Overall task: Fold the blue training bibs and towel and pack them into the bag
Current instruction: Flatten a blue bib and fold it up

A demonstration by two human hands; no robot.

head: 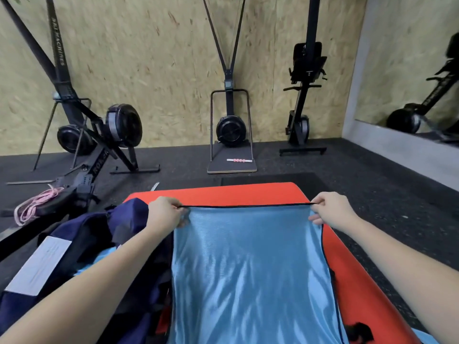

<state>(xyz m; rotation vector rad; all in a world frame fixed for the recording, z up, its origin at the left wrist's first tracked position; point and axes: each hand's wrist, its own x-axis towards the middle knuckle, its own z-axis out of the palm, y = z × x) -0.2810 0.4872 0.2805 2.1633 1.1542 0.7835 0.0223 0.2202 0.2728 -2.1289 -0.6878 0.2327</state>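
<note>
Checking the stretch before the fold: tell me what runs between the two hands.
In the head view, the blue bib's black-trimmed top edge runs taut from the left hand to the right hand, over the red mat.

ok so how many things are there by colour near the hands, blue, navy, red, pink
light blue: 1, the bib stretched between the left hand and the right hand
navy: 1, the bag
red: 1, the mat
pink: 1, the rope on the floor
total: 4
</note>
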